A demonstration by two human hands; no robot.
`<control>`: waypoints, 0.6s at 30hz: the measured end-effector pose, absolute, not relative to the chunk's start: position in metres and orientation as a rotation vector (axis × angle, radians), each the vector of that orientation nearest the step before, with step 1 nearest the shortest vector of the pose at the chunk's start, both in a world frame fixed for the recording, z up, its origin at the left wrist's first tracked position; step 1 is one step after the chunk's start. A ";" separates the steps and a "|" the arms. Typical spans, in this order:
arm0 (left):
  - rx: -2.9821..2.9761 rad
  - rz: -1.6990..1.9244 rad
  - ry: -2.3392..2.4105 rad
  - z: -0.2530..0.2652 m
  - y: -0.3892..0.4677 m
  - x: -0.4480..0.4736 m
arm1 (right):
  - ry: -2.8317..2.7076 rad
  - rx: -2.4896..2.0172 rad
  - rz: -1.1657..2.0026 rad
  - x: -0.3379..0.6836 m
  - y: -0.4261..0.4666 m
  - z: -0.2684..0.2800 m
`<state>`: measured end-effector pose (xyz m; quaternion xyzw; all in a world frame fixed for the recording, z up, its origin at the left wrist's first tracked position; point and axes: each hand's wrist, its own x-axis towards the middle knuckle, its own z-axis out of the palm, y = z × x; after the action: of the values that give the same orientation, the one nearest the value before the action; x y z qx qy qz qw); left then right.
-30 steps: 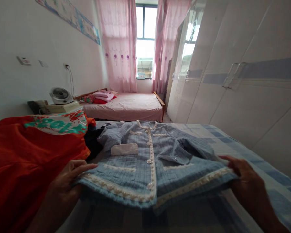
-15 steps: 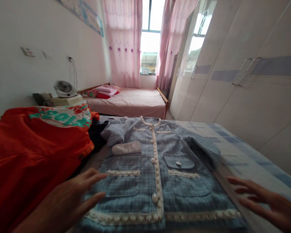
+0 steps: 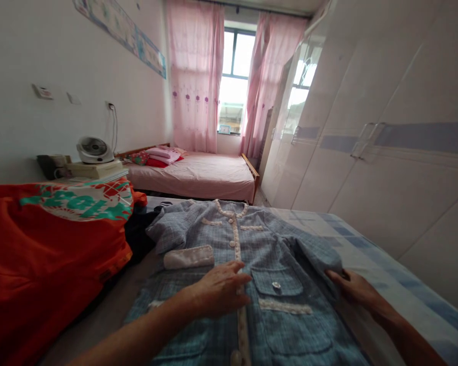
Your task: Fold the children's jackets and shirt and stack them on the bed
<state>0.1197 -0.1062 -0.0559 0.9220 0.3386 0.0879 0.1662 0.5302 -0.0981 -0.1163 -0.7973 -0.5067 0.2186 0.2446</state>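
A blue tweed jacket (image 3: 290,330) with white braided trim and round pearly buttons lies front up, its collar away from me. Over the button placket hovers or rests my left hand (image 3: 221,287), fingers stretched out and holding nothing; I cannot tell whether it touches the cloth. It hides a middle button. At the cuff of the sleeve on the right, my right hand (image 3: 351,287) pinches the fabric between thumb and fingers. One pocket flap on the left is turned up, showing its pale lining (image 3: 189,257). The other flap (image 3: 277,282) lies down with a button on it.
Orange-red clothing (image 3: 53,264) is heaped at the left, with dark cloth (image 3: 139,239) beside it. A blue-and-white checked sheet (image 3: 389,269) spreads on the right. Beyond stand a small fan (image 3: 95,149), a pink-covered bed (image 3: 198,175) and a tall white wardrobe (image 3: 366,193).
My left hand has moved right and forward, from the jacket's left side to over its placket. My right hand has come in and taken hold of the sleeve cuff. The view has tilted up slightly.
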 end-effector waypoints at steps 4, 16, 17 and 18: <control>2.572 0.495 1.021 -0.100 -0.091 0.135 | -1.338 -2.142 0.646 0.529 -0.099 -0.110; 1.576 0.996 0.866 -0.117 -0.068 0.126 | -1.861 -1.369 -0.639 0.371 -0.069 0.020; 1.352 1.055 0.827 -0.119 -0.062 0.124 | -2.024 -1.211 -0.613 0.343 -0.076 0.015; 1.126 1.090 0.778 -0.120 -0.056 0.122 | -2.142 -1.028 -0.579 0.320 -0.082 0.006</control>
<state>0.1221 -0.0561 -0.1200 0.4940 0.3413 0.4781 0.6410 0.3196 -0.0823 0.0063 -0.3952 -0.8234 -0.2225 0.3410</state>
